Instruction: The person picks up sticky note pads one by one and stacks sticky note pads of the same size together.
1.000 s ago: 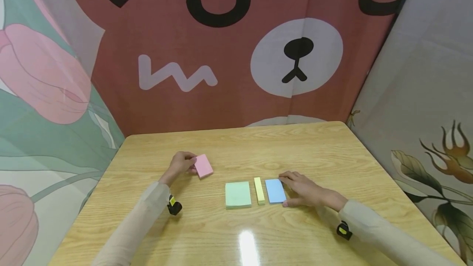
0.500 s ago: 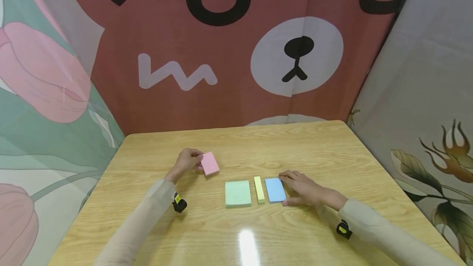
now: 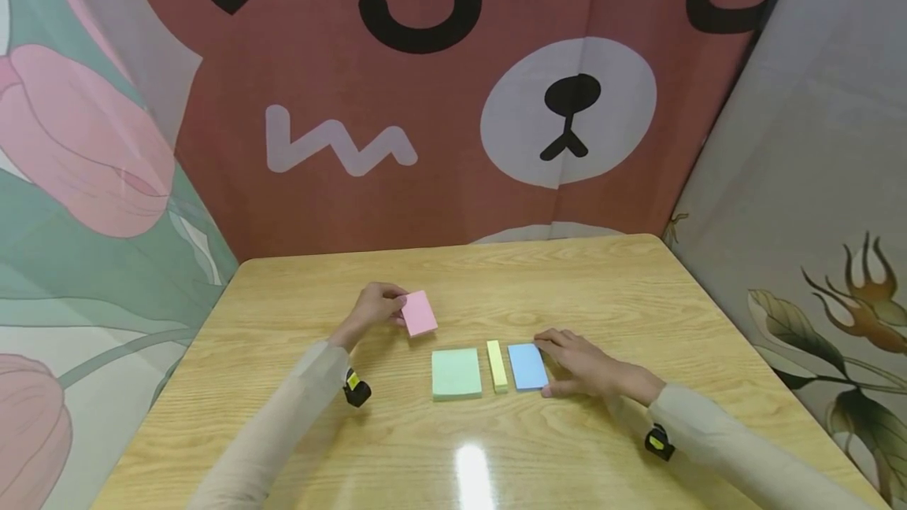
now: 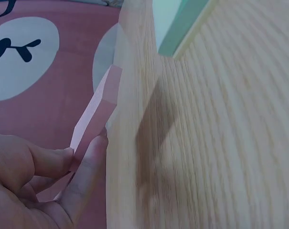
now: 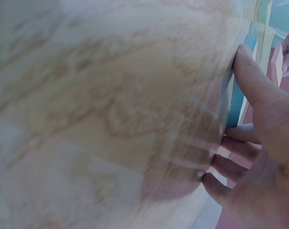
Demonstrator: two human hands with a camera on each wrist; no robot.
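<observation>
My left hand (image 3: 379,305) pinches a pink sticky note pad (image 3: 420,314) by its left side, thumb against fingers. In the left wrist view the pink pad (image 4: 97,112) is tilted and held off the table, its shadow on the wood. A blue sticky note pad (image 3: 527,367) lies flat, with my right hand (image 3: 584,364) at its right side. Thumb and index finger span the blue pad (image 5: 238,98) at its two ends in the right wrist view; the other fingertips touch the table. Left of it lie a narrow yellow pad (image 3: 497,367) and a square green pad (image 3: 457,375).
The pads lie on a wooden table (image 3: 397,447), with small gaps between them. A curtain with a bear print (image 3: 453,211) hangs along the far edge. Patterned cloths hang at both sides.
My left hand has moved to the right with the pink pad, closer to above the green pad. My right hand and the pads on the table have stayed put.
</observation>
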